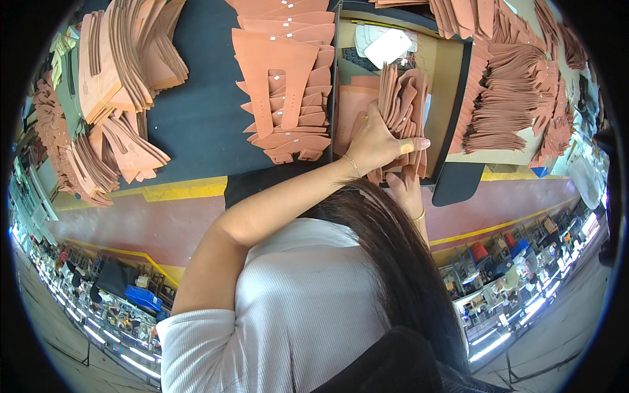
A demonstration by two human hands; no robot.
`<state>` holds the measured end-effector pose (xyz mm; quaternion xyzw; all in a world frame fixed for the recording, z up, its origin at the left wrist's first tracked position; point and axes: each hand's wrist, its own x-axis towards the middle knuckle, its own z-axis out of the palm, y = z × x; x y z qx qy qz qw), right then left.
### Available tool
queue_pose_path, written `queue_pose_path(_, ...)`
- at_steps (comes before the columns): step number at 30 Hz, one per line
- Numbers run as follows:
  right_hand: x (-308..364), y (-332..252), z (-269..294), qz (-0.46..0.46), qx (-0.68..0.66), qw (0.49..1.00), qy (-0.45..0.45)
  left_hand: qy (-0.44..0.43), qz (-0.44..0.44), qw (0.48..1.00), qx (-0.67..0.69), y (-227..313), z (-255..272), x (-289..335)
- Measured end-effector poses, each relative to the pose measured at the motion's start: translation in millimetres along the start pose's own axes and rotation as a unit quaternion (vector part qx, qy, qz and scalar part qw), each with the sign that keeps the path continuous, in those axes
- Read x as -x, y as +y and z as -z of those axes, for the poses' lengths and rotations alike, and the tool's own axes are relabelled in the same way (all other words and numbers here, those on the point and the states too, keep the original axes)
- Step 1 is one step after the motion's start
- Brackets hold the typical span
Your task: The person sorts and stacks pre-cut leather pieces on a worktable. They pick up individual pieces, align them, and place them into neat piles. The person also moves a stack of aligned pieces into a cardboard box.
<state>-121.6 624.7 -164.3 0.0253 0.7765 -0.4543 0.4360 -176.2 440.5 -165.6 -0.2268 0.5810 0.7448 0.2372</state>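
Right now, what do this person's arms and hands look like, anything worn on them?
Both forearms are bare. The left hand has a thin chain bracelet at the wrist and a yellowish plaster round one of its fingers. The right hand wears a thin gold bangle. A white ribbed short sleeve covers the left upper arm.

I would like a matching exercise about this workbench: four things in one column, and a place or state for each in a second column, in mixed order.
Things:
1. left hand
2. right hand
3. white flat plastic piece
4. fanned pile of tan leather cut pieces

Places or states:
A. lies at the far end of the brown tray
B. spread on the dark mat
C. on top of the upright bundle of tan leather pieces
D. under that bundle, at its near edge

Pairs: 1-C, 2-D, 3-A, 4-B
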Motion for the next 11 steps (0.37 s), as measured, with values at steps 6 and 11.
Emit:
queue_pose_path(6, 12, -80, -26, 0.206, 0.316, 0.905, 0.199, -0.071, 0.013, 0.956, 0.284, 18, 19, 12)
queue_pose_path(11, 42, -179, -15, 0.262, 0.403, 0.87, 0.11, -0.287, 0.153, 0.815, 0.48, 48, 81, 57)
